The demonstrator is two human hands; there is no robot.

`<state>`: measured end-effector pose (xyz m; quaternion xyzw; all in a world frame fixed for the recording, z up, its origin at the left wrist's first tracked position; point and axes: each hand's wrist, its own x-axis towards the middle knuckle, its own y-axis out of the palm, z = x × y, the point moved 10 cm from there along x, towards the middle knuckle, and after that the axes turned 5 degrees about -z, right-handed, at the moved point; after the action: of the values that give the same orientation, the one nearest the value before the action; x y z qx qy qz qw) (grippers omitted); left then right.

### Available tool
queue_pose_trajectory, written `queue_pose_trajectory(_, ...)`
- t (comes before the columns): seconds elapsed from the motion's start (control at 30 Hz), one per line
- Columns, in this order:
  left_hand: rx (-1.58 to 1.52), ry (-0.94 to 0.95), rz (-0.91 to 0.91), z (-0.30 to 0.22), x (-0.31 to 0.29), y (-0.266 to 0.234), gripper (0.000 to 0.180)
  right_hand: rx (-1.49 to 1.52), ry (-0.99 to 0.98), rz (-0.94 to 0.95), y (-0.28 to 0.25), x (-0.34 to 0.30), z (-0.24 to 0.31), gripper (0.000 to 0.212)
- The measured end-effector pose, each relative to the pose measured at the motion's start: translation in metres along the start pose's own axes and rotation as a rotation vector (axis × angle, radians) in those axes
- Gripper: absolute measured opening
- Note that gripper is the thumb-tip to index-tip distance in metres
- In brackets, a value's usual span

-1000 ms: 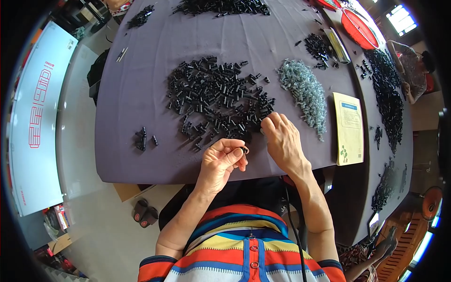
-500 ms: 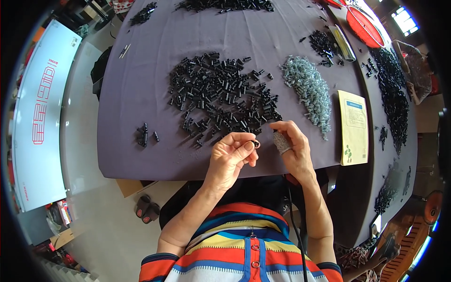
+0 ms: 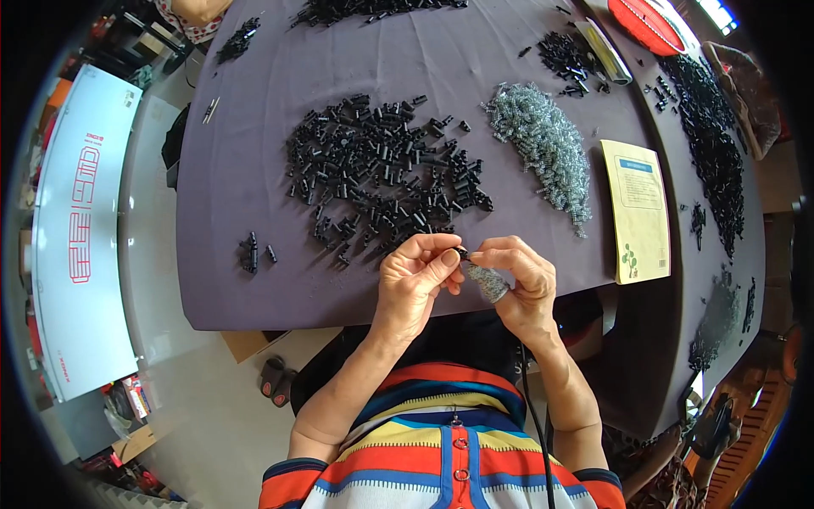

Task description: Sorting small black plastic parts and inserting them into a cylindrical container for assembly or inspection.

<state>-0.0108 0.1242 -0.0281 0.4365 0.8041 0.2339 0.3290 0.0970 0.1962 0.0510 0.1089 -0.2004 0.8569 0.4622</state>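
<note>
Near the table's front edge, my left hand (image 3: 415, 276) pinches a small black cylindrical part (image 3: 460, 252) between thumb and forefinger. Right beside it is my right hand (image 3: 527, 284), its thumb and forefinger closed at the part's right side. A grey speckled wrap (image 3: 489, 282) covers the right thumb. Whatever the right fingertips grip is too small and hidden to name. Just beyond both hands spreads a loose pile of short black tubular parts (image 3: 381, 170). To its right lies a heap of small silvery, clear-looking pieces (image 3: 547, 148).
A purple-grey cloth (image 3: 229, 293) covers the table. A yellow booklet (image 3: 636, 212) lies right of the silvery heap. More black parts (image 3: 708, 153) cover the right-hand table, near a red basket (image 3: 649, 25). Several black parts (image 3: 250, 253) sit at the left. A dark cable (image 3: 530, 407) hangs along my front.
My right hand has moved left and its fingertips have come to the black part in my left hand. The left hand keeps its pinch. The whole view has shifted slightly.
</note>
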Motion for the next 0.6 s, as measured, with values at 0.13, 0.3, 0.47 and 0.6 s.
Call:
queue_pose_trajectory(0.13, 0.031, 0.035, -0.012, 0.001, 0.000, -0.001, 0.017, -0.072, -0.031, 0.028, 0.003, -0.001, 0.003, 0.030)
queue_pose_trajectory(0.3, -0.003, 0.018, -0.002, 0.006, -0.001, 0.001, 0.021, -0.023, -0.019, -0.004, 0.000, -0.003, -0.002, 0.030)
queue_pose_trajectory(0.47, -0.048, -0.002, 0.001, 0.009, 0.001, 0.005, 0.024, 0.008, -0.040, -0.036, -0.001, -0.004, -0.002, 0.027)
queue_pose_trajectory(0.6, -0.065, -0.003, -0.005, 0.007, 0.002, 0.009, 0.022, 0.012, -0.027, -0.046, -0.002, -0.005, -0.003, 0.026)
